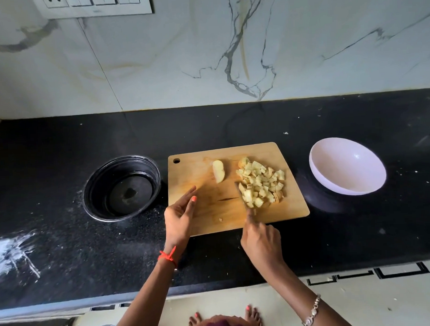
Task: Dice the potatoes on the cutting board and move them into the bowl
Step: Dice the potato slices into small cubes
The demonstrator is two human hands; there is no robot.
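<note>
**Right hand grips one knife at the edge of the diced potato**

Right hand has its fingers curled around the handle of the one knife. The blade points away from the person and lies against the left side of the pile of diced potato. The blade is blurred, so I cannot tell if its edge touches the board. Left hand is spread, with straight fingers, and holds nothing. It lies over the near left part of the one cutting board.

On the board are two groups of potato. The pile, on the right half, has many small pale yellow cubes, some with brown skin; they are too many to count. One bigger uncut potato piece lies apart, to the left of the pile, with the pale cut face showing.

One white bowl stands on the black counter near the board's right side, with no potato in it. One black round container stands just beside the board's left edge.
</note>
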